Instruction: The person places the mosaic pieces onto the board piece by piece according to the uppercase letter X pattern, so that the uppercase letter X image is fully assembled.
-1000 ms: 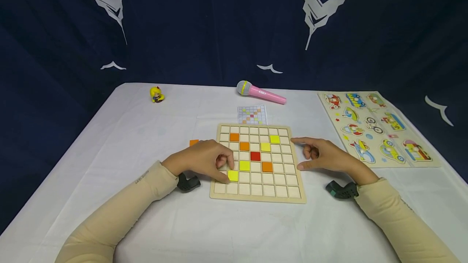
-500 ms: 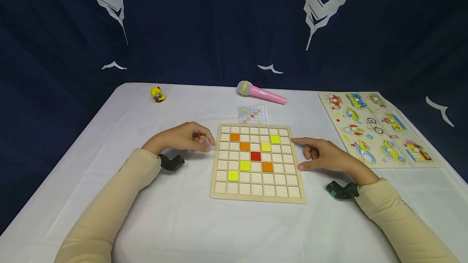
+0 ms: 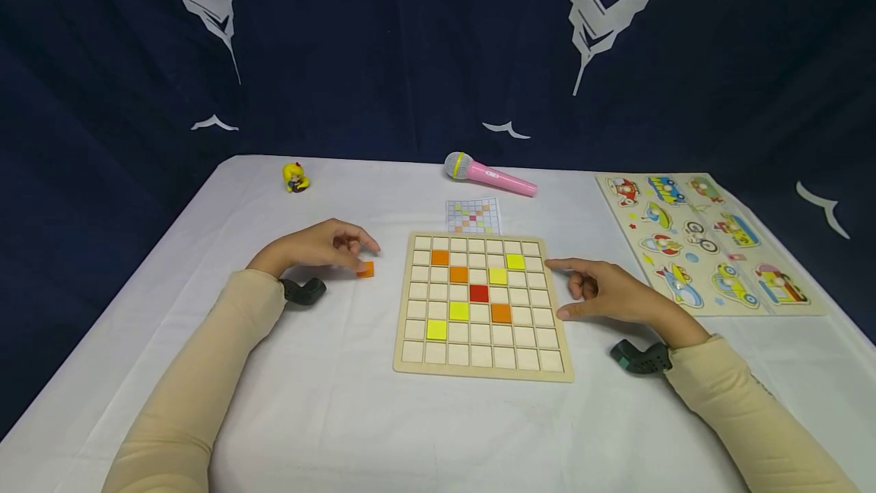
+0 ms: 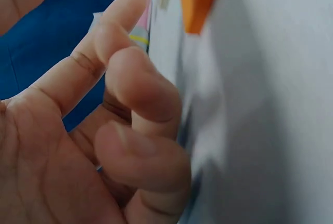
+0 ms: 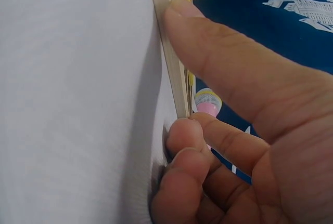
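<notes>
A white cloth covers the table [image 3: 383,432], and behind it hangs a dark blue curtain [image 3: 411,44] printed with white shapes; at the far left of the cloth stands a small yellow figurine [image 3: 293,176]; further along the back edge lies a pink toy microphone [image 3: 487,173], and just in front of it a small pattern card [image 3: 472,214]; at the far right lies a vehicle puzzle board [image 3: 705,238].

The left hand [image 3: 322,248] rests on the cloth left of the wooden grid board [image 3: 482,304], its fingers loosely curled and holding nothing; its fingertips are just beside a loose orange tile [image 3: 366,269], which lies on the cloth between that hand and the board; whether they touch the tile cannot be told; the left wrist view shows the curled fingers [image 4: 140,89] near the cloth with the tile [image 4: 200,0] a little beyond them.

The board carries orange, yellow and red tiles among plain squares; the right hand [image 3: 612,291] rests at its right edge, index finger and thumb extended, the other fingers bent; in the right wrist view the thumb [image 5: 218,52] presses against the board's side [image 5: 171,47], and nothing is held.
</notes>
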Demonstrator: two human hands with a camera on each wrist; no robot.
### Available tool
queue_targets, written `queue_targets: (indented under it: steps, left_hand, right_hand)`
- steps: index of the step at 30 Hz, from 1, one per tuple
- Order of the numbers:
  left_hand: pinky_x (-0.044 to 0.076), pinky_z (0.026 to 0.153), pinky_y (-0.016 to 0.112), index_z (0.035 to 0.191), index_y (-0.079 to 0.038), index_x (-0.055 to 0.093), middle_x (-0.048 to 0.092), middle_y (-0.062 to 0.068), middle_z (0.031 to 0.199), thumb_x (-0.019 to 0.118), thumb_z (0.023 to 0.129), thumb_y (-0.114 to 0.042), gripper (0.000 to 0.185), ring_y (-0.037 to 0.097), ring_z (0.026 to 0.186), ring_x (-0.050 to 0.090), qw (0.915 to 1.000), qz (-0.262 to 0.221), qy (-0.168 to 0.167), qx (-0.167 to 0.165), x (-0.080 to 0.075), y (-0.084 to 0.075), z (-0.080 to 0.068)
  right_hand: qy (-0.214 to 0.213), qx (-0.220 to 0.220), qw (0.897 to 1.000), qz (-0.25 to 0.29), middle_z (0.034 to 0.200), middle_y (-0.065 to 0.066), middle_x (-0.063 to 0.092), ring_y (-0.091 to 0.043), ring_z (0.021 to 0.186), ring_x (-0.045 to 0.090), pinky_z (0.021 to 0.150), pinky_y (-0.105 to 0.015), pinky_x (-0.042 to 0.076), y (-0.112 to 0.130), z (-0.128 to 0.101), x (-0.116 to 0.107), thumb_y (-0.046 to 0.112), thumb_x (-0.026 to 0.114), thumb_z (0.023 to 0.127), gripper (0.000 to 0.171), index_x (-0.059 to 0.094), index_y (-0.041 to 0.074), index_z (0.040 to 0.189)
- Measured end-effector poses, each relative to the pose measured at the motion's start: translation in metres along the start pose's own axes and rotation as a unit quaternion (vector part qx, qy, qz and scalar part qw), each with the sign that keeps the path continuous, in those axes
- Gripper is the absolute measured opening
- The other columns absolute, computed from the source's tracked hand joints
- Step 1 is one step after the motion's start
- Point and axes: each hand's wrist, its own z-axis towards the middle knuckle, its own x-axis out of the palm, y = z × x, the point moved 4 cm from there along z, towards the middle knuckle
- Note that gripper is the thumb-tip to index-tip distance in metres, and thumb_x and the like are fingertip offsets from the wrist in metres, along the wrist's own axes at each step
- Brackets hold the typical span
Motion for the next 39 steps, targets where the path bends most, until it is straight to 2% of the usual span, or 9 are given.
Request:
queue_targets:
  steps: [8, 17, 24, 31, 39]
  left_hand:
    - [0.039, 0.072, 0.025, 0.134, 0.006, 0.069, 0.056, 0.004, 0.098, 0.071, 0.084, 0.003, 0.050, 0.016, 0.085, 0.047, 0.9999, 0.010, 0.009, -0.007, -0.001, 0.008, 0.002]
    - [0.035, 0.070, 0.026, 0.129, 0.003, 0.074, 0.048, 0.004, 0.097, 0.066, 0.082, 0.008, 0.049, 0.015, 0.077, 0.040, 0.9992, 0.031, 0.016, -0.022, 0.003, 0.006, 0.002]
    - [0.035, 0.071, 0.027, 0.125, -0.001, 0.077, 0.049, 0.003, 0.094, 0.077, 0.087, 0.000, 0.038, 0.016, 0.078, 0.042, 0.9983, 0.048, 0.006, -0.032, 0.005, 0.007, 0.004]
    - [0.036, 0.077, 0.031, 0.115, -0.004, 0.079, 0.045, -0.002, 0.079, 0.088, 0.086, -0.010, 0.031, 0.017, 0.078, 0.043, 0.9971, 0.068, -0.021, -0.028, 0.005, 0.008, 0.005]
    - [0.037, 0.081, 0.037, 0.107, -0.010, 0.079, 0.040, -0.005, 0.071, 0.090, 0.084, -0.013, 0.025, 0.016, 0.074, 0.043, 0.9937, 0.099, -0.053, 0.004, 0.009, 0.004, 0.008]
  right_hand:
    - [-0.001, -0.003, 1.000, 0.003, 0.086, -0.002, 0.053, -0.009, 0.069, 0.045, 0.062, -0.026, 0.038, -0.001, 0.000, 0.000, 0.010, 0.091, 0.087, 0.076, 0.054, -0.013, 0.149]
    - [0.000, 0.001, 1.000, 0.002, 0.086, -0.002, 0.053, -0.009, 0.069, 0.045, 0.062, -0.026, 0.038, -0.002, 0.000, 0.000, 0.011, 0.092, 0.086, 0.077, 0.054, -0.012, 0.149]
    - [0.001, 0.007, 1.000, 0.006, 0.086, -0.002, 0.053, -0.010, 0.070, 0.045, 0.062, -0.026, 0.038, -0.001, -0.001, 0.000, 0.011, 0.091, 0.086, 0.077, 0.053, -0.012, 0.149]
    - [-0.001, 0.010, 1.000, 0.004, 0.087, -0.003, 0.054, -0.010, 0.070, 0.045, 0.063, -0.026, 0.038, -0.001, -0.001, 0.000, 0.011, 0.091, 0.087, 0.077, 0.053, -0.012, 0.150]
    - [0.000, 0.011, 1.000, 0.002, 0.088, -0.002, 0.054, -0.010, 0.072, 0.046, 0.064, -0.026, 0.039, -0.001, 0.000, 0.001, 0.012, 0.091, 0.087, 0.077, 0.053, -0.011, 0.150]
